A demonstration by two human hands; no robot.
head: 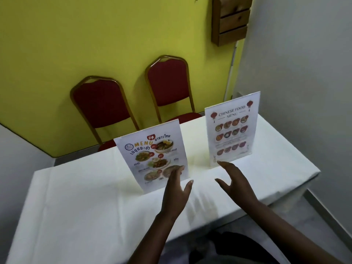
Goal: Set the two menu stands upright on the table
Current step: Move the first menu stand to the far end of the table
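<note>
Two clear acrylic menu stands are upright on the white-clothed table. The Thai food menu stand is on the left, nearer to me. The Chinese food menu stand is on the right, further back. My left hand is open with fingers spread, its fingertips in front of the Thai menu's lower right corner; I cannot tell if they touch it. My right hand is open too, just in front of the Chinese menu's base, holding nothing.
Two red padded chairs with gold frames stand behind the table against a yellow-green wall. A wooden rack hangs on the wall at top right. A grey wall runs close along the table's right end.
</note>
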